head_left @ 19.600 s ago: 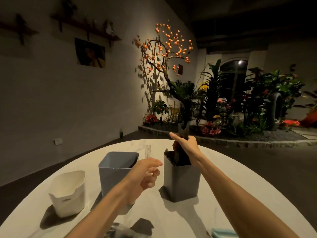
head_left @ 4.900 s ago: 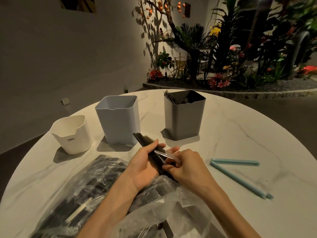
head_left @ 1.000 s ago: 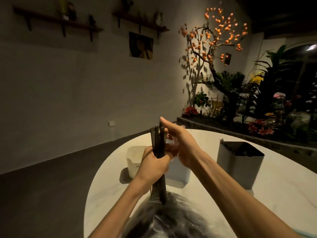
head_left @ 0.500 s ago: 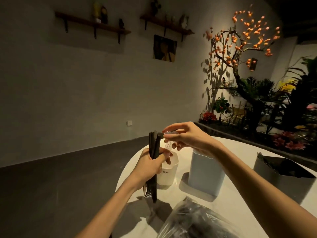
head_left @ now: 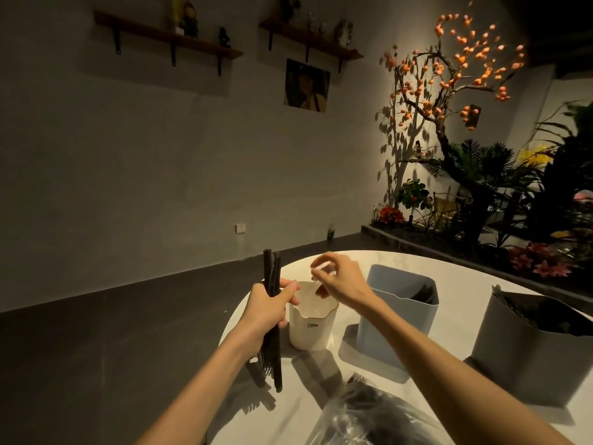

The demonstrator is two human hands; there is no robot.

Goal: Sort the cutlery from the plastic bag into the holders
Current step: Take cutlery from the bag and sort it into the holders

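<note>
My left hand grips a bundle of black cutlery upright at the table's left edge, its lower ends just above the tabletop. My right hand hovers over the white holder, its fingertips pinching a small clear piece of cutlery that points down into it. The piece is faint and hard to make out. A pale blue holder stands to the right with dark cutlery inside. A dark grey holder further right also holds dark pieces. The clear plastic bag with black cutlery lies near me.
The round white marble table ends just left of my left hand, with dark floor beyond. A planter bed with an orange-fruited tree and plants fills the right background. Wall shelves hang far off.
The view has swung left and down slightly. My right hand has dropped from beside the black bundle to just above the white holder. My left hand keeps its bundle upright.
</note>
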